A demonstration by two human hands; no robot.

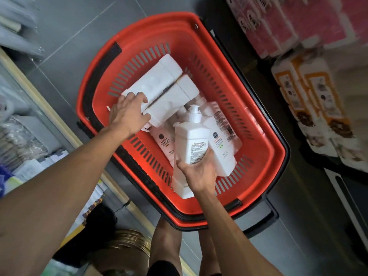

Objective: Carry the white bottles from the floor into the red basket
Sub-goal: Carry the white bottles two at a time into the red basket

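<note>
A red basket with black handles stands on the grey floor below me. Several white pump bottles lie inside it. Two of them lie side by side at the far end, and my left hand grips their near ends with fingers curled over the edges. My right hand holds another white pump bottle upright by its base, above the bottles lying in the basket's near half. Labelled bottles lie beneath and beside it.
Shelves with packaged goods run along the left. On the right stand pink packs and orange-and-white packs. A round gold object sits at the bottom left. My bare legs are just behind the basket.
</note>
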